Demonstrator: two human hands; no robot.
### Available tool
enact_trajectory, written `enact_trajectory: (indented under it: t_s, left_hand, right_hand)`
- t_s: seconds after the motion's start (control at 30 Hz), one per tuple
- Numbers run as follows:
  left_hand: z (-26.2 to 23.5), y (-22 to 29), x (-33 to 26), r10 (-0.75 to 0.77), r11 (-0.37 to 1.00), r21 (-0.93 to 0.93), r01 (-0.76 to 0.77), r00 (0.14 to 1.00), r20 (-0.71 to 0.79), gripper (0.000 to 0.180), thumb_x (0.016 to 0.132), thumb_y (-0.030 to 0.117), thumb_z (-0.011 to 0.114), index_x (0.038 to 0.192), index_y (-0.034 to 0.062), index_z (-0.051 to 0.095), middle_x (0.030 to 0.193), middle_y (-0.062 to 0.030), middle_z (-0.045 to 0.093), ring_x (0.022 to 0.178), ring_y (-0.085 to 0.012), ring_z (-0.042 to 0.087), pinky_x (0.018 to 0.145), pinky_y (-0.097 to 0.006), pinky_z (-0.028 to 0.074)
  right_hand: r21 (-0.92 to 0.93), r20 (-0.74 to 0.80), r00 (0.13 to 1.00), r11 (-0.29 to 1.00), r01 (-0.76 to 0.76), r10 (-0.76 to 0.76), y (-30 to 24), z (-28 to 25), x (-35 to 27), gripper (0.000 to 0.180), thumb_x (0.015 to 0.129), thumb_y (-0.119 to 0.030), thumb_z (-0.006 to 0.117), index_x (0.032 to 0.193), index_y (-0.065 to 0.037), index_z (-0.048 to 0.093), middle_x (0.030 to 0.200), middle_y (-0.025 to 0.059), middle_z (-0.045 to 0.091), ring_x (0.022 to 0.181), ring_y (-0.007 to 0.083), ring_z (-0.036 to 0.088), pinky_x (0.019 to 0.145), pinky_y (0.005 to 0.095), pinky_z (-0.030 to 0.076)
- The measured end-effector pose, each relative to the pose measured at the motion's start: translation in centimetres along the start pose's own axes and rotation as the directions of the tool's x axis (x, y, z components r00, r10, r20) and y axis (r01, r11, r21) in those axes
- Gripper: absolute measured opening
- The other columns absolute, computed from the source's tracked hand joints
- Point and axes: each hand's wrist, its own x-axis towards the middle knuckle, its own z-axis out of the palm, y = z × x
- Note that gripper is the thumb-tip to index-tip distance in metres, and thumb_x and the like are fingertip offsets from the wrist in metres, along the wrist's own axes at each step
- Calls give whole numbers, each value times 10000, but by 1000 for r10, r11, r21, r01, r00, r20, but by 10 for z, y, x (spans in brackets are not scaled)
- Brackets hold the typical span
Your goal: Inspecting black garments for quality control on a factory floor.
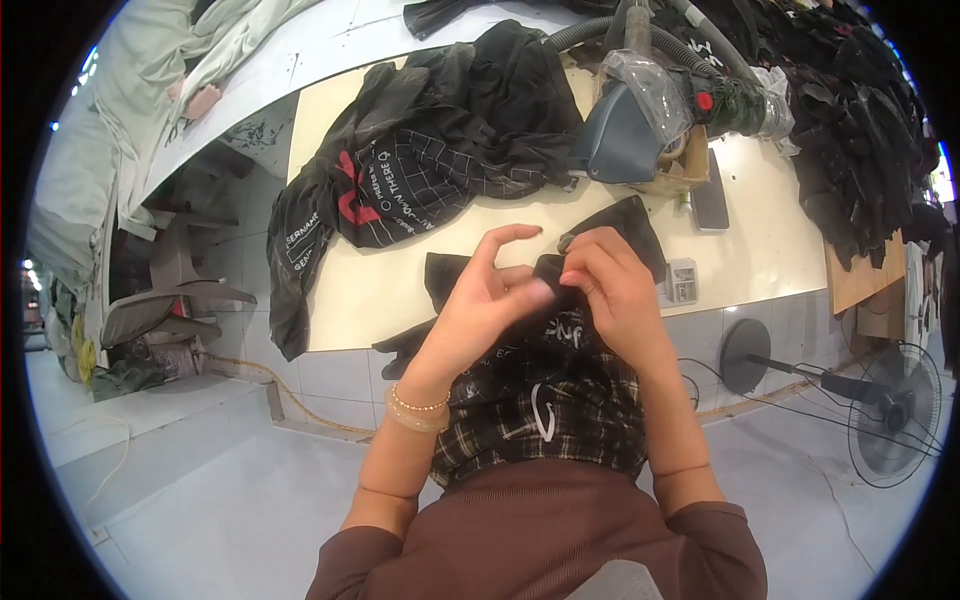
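A black garment [560, 330] with white lettering and a plaid part [510, 425] lies over my lap, its upper part reaching onto the pale table edge. My right hand [612, 285] is closed, pinching a fold of the black cloth between thumb and fingers. Beside it, my left hand [490, 295] has its index finger stretched out and curved, apart from the thumb. The slightly blurred left thumb lies against the bunched cloth. Whether the other left fingers touch the cloth behind it is hidden.
A heap of black printed garments [430, 150] covers the table's left part. A blue-grey machine [625, 130] with clear plastic and hoses stands beyond my hands, near a dark phone-like slab [710, 195] and a small grey box [682, 282]. A fan [890, 410] stands at right, a chair [170, 280] at left.
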Motion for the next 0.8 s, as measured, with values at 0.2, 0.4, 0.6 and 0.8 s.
enact_trajectory:
  t_s: [0.2,0.4,0.6,0.8]
  left_hand:
    - [19,11,5,357,802,537,-263,931,-76,272,774,46,827,1015,-5,713,1050,-32,625,916,-131,608,771,-293,504]
    - [24,22,15,410,717,639,-278,910,-65,188,790,29,796,958,-16,723,913,-67,695,865,-162,672,739,-279,517]
    - [24,23,21,351,841,493,-221,918,-187,177,827,16,757,992,-16,701,895,-89,726,762,-149,678,683,-280,524]
    - [19,25,27,326,832,513,-212,935,-141,174,815,15,770,948,-27,666,893,-106,726,762,-173,690,687,-292,527]
  right_hand:
    - [332,126,957,898,-290,262,2,-10,2,137,985,-75,547,886,20,530,912,91,498,839,215,494,800,307,419]
    - [594,255,867,639,-489,428,10,-24,4,217,1029,-203,541,916,-19,557,882,-3,516,863,97,460,803,250,383]
    - [575,56,912,734,-362,406,5,-11,7,152,942,-158,670,995,-15,663,933,9,624,854,96,526,758,248,409]
    - [128,-214,968,986,-103,129,2,0,14,99,865,-62,725,907,15,681,904,55,654,815,164,578,714,304,458]
